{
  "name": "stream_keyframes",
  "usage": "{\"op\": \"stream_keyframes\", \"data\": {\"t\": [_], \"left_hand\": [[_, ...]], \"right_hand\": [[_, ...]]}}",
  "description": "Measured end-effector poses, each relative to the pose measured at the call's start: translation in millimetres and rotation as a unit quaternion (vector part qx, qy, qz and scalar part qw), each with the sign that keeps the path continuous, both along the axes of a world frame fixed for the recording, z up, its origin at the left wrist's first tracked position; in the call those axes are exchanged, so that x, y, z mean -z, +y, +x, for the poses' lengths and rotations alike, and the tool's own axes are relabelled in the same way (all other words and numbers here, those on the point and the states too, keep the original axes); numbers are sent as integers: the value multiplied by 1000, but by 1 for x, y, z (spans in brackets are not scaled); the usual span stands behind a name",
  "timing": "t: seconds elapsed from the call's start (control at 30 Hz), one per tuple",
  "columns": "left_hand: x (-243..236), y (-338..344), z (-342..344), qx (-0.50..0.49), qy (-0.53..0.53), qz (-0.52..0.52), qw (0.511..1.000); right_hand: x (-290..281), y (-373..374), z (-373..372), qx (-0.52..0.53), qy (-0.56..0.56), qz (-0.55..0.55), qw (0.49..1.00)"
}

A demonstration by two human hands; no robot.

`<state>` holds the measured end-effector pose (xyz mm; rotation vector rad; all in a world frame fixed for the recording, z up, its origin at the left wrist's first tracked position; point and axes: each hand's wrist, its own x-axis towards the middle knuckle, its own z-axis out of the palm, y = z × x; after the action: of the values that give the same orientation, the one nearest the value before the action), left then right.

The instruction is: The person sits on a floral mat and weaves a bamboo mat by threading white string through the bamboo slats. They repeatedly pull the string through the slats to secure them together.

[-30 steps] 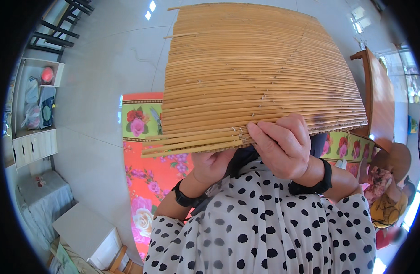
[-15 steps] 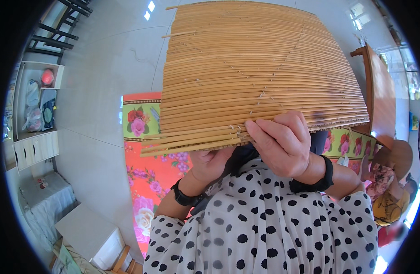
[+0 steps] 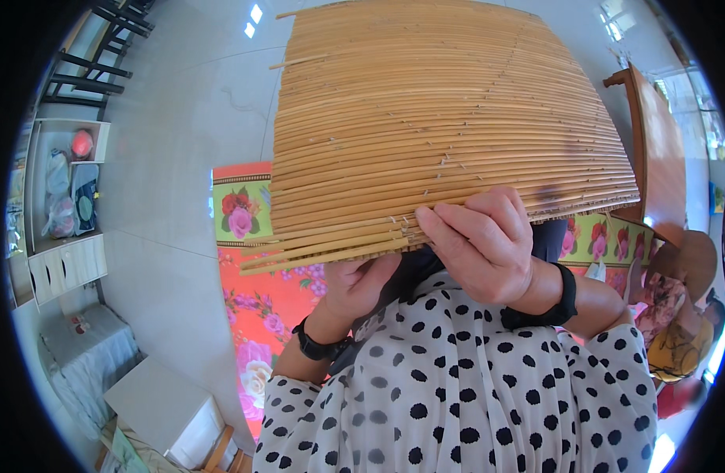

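Observation:
A wide mat of thin yellow-brown reed stalks [image 3: 433,110] tied side by side spans the view in front of me, with short thread ends poking out along its binding lines. Several loose-ended stalks [image 3: 315,254] jut out leftward at its near edge. My right hand [image 3: 488,244] pinches that near edge from above, thumb and forefinger pressed by the binding at the stalk ends. Below the edge, my left hand [image 3: 361,285] holds the mat from underneath; most of its fingers are hidden by the stalks.
Beneath the mat lies a red and green floral cloth [image 3: 248,315]. A wooden table or panel [image 3: 658,150] stands at the right, near a seated person [image 3: 674,315]. At the left are white shelves [image 3: 67,197] with bags, a white box [image 3: 169,406] and black chair legs [image 3: 91,79].
The view has shifted slightly, and the mat sits a little farther left in it. Both hands keep nearly the same places at the mat's near edge.

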<state>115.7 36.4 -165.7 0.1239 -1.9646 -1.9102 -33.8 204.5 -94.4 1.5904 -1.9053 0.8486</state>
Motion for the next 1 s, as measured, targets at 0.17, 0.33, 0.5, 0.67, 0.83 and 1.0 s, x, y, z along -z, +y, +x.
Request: {"op": "stream_keyframes", "data": {"t": [0.17, 0.33, 0.5, 0.67, 0.83, 1.0], "left_hand": [[-5, 5, -1, 5, -13, 119, 993], [0, 11, -5, -7, -5, 160, 987], [7, 20, -13, -55, 16, 149, 987], [16, 17, -12, -45, 30, 134, 990], [-1, 3, -6, 6, -30, 84, 996], [-18, -4, 3, 75, -128, 188, 971]], "right_hand": [[6, 1, 1, -1, 4, 0, 1000], [8, 2, 1, -3, 8, 6, 1000], [6, 1, 2, -7, 9, 7, 1000], [6, 0, 1, -11, 2, 5, 1000], [3, 1, 1, -5, -11, 7, 1000], [0, 1, 1, -7, -23, 3, 1000]]}}
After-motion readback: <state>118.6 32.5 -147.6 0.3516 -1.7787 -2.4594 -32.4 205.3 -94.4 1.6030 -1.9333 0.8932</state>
